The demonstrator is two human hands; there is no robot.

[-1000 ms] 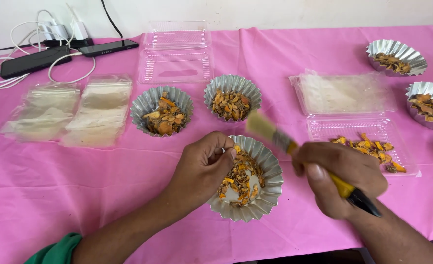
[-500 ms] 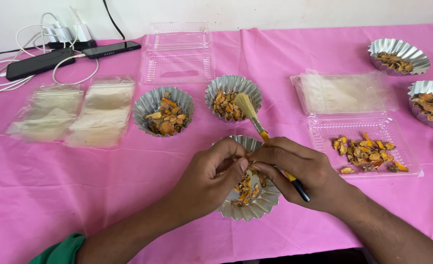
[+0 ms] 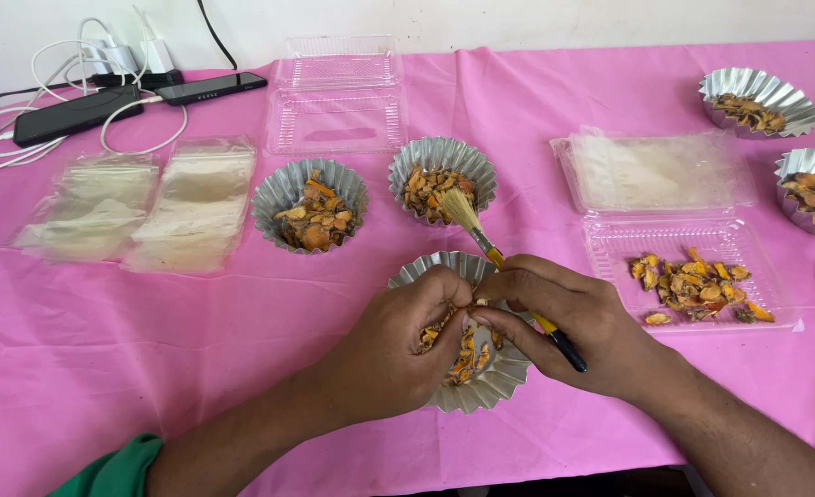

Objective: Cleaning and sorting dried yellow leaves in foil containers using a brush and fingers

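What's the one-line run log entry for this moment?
left hand: pinching orange pieces over near foil cup | right hand: holds yellow brush, fingertips meeting left's | brush: bristles up, over cup's far rim | surface: pink cloth

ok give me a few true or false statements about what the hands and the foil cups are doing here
1. The right hand holds a brush. True.
2. The brush bristles point toward the person. False: they point away, toward the far foil cup.
3. Both hands meet over a foil cup of orange pieces. True.
4. The left hand rests on the phone. False: the phone lies far off by the cables.
5. The clear tray is empty. False: it holds orange pieces.
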